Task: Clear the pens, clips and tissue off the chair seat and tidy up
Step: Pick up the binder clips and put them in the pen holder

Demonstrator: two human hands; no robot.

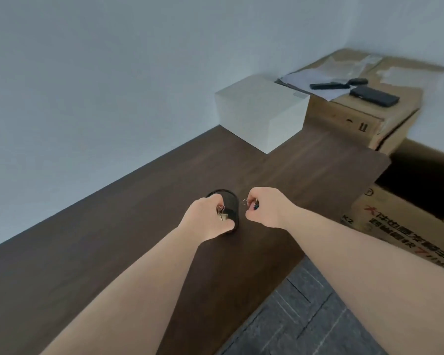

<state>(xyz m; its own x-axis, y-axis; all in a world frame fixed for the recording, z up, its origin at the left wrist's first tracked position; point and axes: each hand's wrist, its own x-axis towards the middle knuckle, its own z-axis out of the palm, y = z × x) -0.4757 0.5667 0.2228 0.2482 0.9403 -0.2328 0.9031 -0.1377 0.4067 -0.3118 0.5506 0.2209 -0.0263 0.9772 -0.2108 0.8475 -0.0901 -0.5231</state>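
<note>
Pale blue-grey walls meet in a corner behind a dark wood worktop (144,216), where one black round holder (224,201) stands near the front edge. Both hands hover at it. The left hand (210,221) sits against the holder's near side, fingers curled and pinching a small bunch of binder clips (222,213); two seem likely, gold-coloured, though the exact count is hard to read. The right hand (264,207) is just beside the holder on the other side, fingers pressed around another clip (251,203), of which only a wire loop and a dark-blue body show. The chair seat, the pens and the tissue are out of view.

The likely step is dropping the clips into the holder. The risk is a miss: the left hand covers part of the rim, so clips released blindly could strike the edge and skid off the worktop to the grey carpet (308,316) below. A knock from either hand could also tip the light holder.

Further back stand one white box (262,116) and two cardboard cartons (364,116), the nearer one open.
</note>
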